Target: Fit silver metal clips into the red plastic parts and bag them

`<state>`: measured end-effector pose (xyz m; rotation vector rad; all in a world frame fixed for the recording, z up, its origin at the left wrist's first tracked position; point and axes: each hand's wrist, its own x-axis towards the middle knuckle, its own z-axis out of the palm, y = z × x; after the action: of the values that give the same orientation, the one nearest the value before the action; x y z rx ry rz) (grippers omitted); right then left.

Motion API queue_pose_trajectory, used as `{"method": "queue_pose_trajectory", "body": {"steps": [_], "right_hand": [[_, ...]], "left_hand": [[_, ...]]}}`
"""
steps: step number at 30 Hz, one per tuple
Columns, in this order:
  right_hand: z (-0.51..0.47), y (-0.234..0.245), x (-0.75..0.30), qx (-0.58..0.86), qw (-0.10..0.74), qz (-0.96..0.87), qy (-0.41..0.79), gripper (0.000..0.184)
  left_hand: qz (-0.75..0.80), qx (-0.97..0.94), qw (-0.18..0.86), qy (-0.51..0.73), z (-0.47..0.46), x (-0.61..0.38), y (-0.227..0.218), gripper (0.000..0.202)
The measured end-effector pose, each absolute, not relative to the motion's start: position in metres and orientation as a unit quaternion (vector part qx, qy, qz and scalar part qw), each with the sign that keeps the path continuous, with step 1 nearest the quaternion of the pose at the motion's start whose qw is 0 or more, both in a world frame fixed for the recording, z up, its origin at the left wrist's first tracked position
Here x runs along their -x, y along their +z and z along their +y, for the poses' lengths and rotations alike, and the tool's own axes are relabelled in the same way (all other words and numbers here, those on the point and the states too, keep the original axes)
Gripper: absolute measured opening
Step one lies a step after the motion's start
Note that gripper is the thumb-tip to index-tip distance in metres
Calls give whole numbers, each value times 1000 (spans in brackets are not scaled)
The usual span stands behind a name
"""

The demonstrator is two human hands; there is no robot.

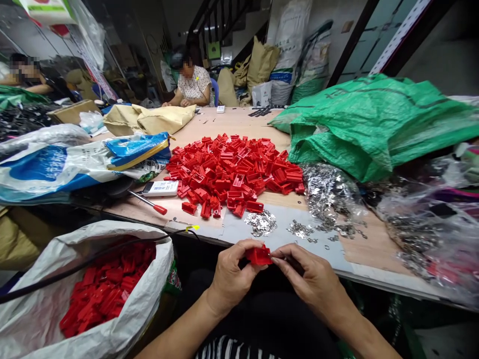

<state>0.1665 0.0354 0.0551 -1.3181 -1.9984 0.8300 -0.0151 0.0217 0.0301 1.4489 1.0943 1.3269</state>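
Note:
My left hand [232,273] pinches a small red plastic part [259,256] just below the table's near edge. My right hand [307,279] is closed beside it, its fingertips pressed against the part's right side, perhaps on a small dark or metal piece that I cannot make out. A big heap of the same red plastic parts [232,169] lies on the table ahead. Little piles of small shiny metal pieces [262,222] sit just beyond my hands.
A white sack [48,259] holding red parts stands at my lower left, with a black cable across it. A red-handled screwdriver [149,203] and a white device [161,188] lie left of the heap. Green sacks [370,119] and clear bags of metal pieces [430,229] fill the right. Two people sit at the far side.

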Motion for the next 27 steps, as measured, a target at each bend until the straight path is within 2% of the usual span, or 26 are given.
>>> {"method": "queue_pose_trajectory", "body": {"steps": [7, 13, 16, 21, 27], "right_hand": [[35, 49, -160, 471, 297, -772, 308, 12], [35, 52, -159, 461, 312, -737, 384, 20], [37, 50, -165, 464, 324, -697, 440, 21], [41, 39, -170, 506, 340, -644, 462, 23], [49, 32, -162, 443, 331, -606, 572, 30]], "left_hand": [[431, -637, 353, 533, 16, 12, 25, 32], [461, -610, 339, 548, 12, 10, 21, 33], [464, -601, 347, 550, 11, 11, 22, 33], [452, -583, 374, 562, 12, 11, 25, 33], [423, -574, 423, 559, 10, 8, 24, 32]]}}
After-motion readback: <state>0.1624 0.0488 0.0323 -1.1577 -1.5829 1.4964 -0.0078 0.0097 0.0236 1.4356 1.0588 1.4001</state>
